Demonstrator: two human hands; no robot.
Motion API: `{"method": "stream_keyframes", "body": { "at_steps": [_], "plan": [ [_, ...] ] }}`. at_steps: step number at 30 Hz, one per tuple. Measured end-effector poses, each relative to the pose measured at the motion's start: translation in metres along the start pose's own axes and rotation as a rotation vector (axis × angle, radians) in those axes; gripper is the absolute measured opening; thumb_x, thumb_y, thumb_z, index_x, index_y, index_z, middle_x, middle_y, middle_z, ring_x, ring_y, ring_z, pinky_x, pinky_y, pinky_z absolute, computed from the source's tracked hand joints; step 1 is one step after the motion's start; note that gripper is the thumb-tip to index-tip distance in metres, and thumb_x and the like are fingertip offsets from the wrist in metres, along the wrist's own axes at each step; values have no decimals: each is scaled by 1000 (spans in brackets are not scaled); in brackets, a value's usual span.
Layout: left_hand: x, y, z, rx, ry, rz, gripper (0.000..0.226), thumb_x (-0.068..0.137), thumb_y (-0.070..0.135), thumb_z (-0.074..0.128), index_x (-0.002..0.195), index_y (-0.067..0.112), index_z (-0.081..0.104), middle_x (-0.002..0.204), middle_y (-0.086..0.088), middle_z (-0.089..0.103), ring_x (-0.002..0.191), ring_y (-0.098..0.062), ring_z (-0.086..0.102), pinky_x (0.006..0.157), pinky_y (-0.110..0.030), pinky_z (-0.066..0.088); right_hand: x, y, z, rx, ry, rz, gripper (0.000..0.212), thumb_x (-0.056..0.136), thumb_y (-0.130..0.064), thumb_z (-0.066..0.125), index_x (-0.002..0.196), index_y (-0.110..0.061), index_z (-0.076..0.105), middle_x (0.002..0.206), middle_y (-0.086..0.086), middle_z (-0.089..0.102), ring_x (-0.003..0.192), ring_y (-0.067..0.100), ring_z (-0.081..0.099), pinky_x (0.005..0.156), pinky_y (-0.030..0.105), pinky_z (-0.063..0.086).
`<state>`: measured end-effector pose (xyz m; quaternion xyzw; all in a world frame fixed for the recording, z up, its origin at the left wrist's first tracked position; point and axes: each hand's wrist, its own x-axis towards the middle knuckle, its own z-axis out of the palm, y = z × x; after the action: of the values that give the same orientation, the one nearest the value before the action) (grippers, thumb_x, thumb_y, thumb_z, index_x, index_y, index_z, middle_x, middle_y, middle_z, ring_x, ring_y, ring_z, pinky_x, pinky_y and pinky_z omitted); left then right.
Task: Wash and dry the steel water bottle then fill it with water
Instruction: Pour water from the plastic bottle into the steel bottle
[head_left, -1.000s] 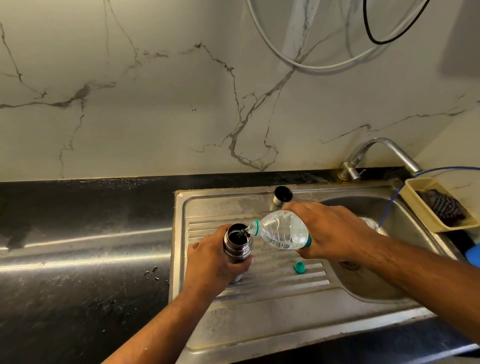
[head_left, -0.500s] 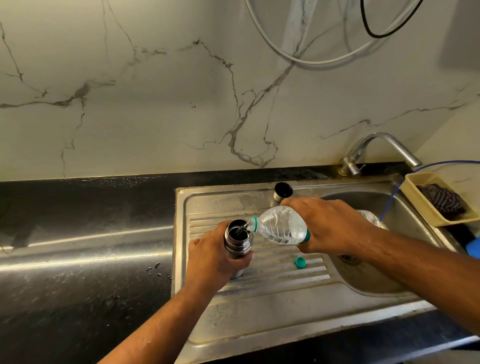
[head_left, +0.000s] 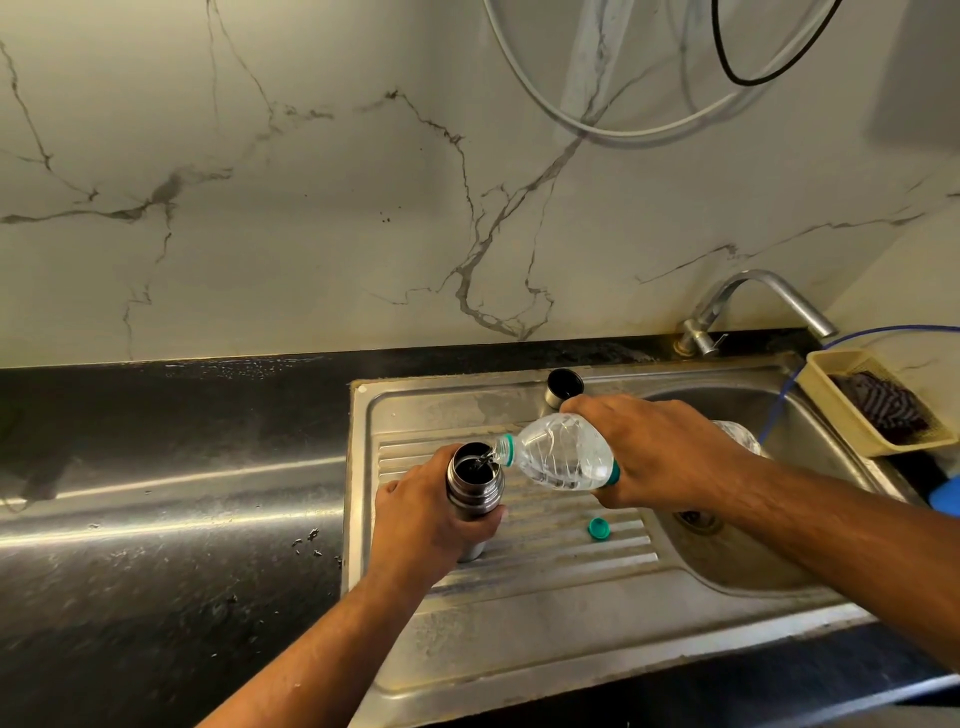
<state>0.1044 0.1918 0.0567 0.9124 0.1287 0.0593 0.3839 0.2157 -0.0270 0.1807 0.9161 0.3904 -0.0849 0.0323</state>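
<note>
Open steel bottle (head_left: 475, 491) gripped upright by left hand (head_left: 426, 519), right hand (head_left: 660, 449) tipping plastic bottle (head_left: 561, 457)

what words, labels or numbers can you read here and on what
None can be read.
The plastic bottle shows a teal band but no legible print.
The steel bottle, steel cap and sink show no text.

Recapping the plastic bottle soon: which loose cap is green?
The small cap on the ridged drainboard; the steel cap stands farther back.
</note>
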Motion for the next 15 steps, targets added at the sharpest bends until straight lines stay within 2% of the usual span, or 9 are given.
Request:
{"method": "stream_keyframes", "body": {
  "at_steps": [9,15],
  "plan": [
    [0,0,1,-5,-6,-5,76,67,64,82,128,51,39,122,16,69,111,-13,65,102,-49,51,1,3,3,7,4,0,85,80,-56,77,148,-35,29,143,-9,51,125,9,51,97,29,48],
    [0,1,0,-7,6,4,76,65,67,78,127,51,38,115,16,71,105,-13,67,97,-48,53,-1,3,3,1,10,-16,86,80,-56,77,148,-35,29,142,-9,52,124,9,51,98,29,50]
  ]
}}
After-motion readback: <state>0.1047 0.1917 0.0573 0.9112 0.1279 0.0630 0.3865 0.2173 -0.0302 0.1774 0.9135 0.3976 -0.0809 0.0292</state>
